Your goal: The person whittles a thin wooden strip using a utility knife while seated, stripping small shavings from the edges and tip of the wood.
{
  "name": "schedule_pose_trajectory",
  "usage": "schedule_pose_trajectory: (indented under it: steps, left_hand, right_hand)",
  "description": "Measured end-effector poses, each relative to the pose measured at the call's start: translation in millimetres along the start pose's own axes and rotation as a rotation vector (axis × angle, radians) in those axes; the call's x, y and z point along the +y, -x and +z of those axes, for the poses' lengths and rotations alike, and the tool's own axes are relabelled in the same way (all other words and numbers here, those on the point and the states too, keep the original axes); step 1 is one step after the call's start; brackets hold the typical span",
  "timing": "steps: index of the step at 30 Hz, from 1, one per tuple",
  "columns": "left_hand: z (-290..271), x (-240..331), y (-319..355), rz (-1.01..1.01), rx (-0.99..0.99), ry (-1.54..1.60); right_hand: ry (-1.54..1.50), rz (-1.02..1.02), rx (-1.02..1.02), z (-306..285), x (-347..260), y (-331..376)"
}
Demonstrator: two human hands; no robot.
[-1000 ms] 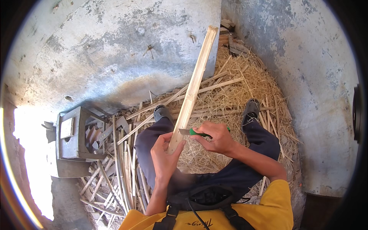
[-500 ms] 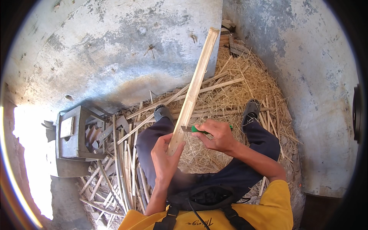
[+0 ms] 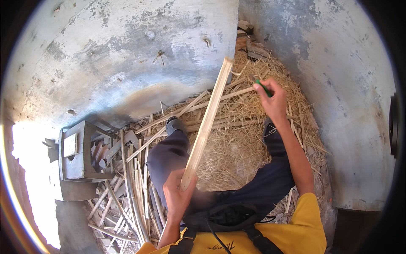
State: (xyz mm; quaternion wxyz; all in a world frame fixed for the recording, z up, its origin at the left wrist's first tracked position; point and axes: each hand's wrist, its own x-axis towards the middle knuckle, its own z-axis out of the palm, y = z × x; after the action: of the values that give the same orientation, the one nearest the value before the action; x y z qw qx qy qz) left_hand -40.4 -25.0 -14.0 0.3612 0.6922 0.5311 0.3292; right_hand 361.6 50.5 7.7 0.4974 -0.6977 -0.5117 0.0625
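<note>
My left hand (image 3: pixel 178 197) is closed round the lower end of a long pale bamboo strip (image 3: pixel 206 125), which slants away from me up to the right. Out beyond the strip's far half, my right hand (image 3: pixel 275 103) grips a knife (image 3: pixel 264 88) by its green handle. The knife's blade is small and hard to make out; it appears apart from the strip. Beside the strip's far end a thin curled shaving (image 3: pixel 242 72) sticks out. My legs are spread below, with the strip passing between them.
Straw-like shavings (image 3: pixel 224 158) cover the floor between my feet. Bamboo strips (image 3: pixel 137 190) lie heaped at the left, near a worn wooden box (image 3: pixel 78 158). Stained grey walls (image 3: pixel 127 46) stand ahead and at the right (image 3: pixel 338 93).
My right hand has moved with the knife away from the strip's near end, forward and to the right. The strip's far end has come lower, and a curled shaving now shows there.
</note>
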Motion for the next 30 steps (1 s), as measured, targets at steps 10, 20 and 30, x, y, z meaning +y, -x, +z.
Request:
schedule_pose_trajectory:
  steps: [10, 20, 30]
  left_hand:
    - [4, 19, -18, -0.073, 0.001, 0.093]
    - [11, 32, -27, -0.092, -0.024, 0.179]
    - [7, 26, -25, -0.226, -0.165, 0.401]
  right_hand:
    - [-0.233, -0.268, -0.155, 27, -41, 52]
    - [-0.259, -0.359, -0.321, 40, -58, 83]
    - [-0.264, -0.353, -0.261, 41, -60, 86]
